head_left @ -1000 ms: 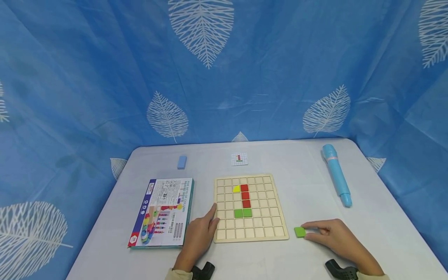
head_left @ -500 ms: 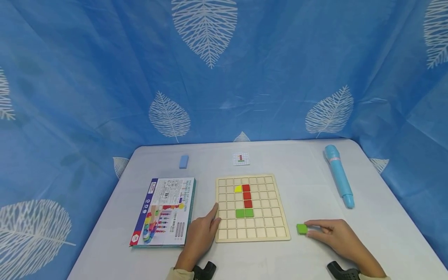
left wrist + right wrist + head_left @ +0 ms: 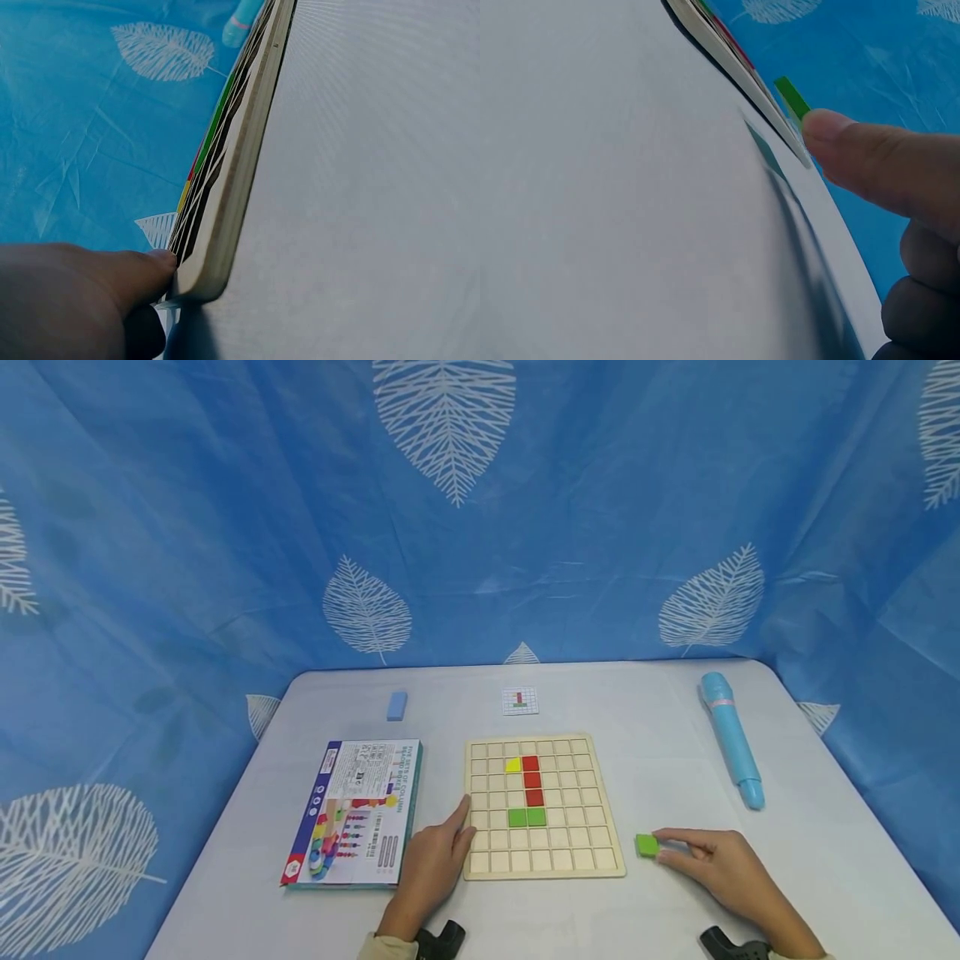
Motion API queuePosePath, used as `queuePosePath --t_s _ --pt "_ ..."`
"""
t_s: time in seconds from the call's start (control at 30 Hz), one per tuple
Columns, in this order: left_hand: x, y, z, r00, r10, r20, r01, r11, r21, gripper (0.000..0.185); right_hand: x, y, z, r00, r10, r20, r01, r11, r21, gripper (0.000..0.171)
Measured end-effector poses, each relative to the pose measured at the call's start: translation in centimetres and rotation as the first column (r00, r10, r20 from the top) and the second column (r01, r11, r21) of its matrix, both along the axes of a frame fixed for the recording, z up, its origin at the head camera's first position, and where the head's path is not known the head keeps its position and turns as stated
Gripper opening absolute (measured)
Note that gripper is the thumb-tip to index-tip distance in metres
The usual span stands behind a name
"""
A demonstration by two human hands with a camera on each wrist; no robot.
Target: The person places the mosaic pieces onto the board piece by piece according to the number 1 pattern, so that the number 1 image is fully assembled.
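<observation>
At the right of the head view, my right hand (image 3: 716, 864) pinches a green square tile (image 3: 647, 846) between thumb and forefinger. The right wrist view shows that green tile (image 3: 791, 97) at the fingertip, raised over the white cloth. My left hand (image 3: 431, 864) rests by the left edge of a wooden grid board (image 3: 573, 839), its forefinger extended against the frame. Seen from the left wrist, a fingertip of this hand (image 3: 97, 285) touches the board's rim (image 3: 225, 255). Red tiles (image 3: 533, 780) form a column on the board, with a yellow piece (image 3: 513, 765) beside the top and green tiles (image 3: 517, 817) below.
A small pattern card (image 3: 520, 700) lies behind the board. Left of it is a blue block (image 3: 397, 706). A boxed toy set (image 3: 356, 810) lies beside my left hand, and a light blue tube (image 3: 732, 743) lies at the right. Blue curtain (image 3: 585, 510) hangs behind the table.
The green tile in my right hand has tilted slightly and come up a little. My left hand stays at the board's edge. The whole head view has shifted a bit.
</observation>
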State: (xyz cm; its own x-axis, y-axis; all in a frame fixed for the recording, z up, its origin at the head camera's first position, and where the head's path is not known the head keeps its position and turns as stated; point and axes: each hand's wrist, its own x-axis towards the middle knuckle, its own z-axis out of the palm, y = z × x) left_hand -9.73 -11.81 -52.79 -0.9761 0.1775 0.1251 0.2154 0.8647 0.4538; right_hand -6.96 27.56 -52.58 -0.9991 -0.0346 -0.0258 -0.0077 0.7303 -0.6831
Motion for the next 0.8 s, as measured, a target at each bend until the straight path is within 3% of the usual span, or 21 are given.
queuePosePath --t_s 0.8 --pt "0.0 0.0 -0.1 1.0 0.009 0.008 -0.009 1.0 -0.006 0.051 -0.4 -3.0 0.2 0.99 0.097 -0.098 -0.1 0.995 -0.028 0.026"
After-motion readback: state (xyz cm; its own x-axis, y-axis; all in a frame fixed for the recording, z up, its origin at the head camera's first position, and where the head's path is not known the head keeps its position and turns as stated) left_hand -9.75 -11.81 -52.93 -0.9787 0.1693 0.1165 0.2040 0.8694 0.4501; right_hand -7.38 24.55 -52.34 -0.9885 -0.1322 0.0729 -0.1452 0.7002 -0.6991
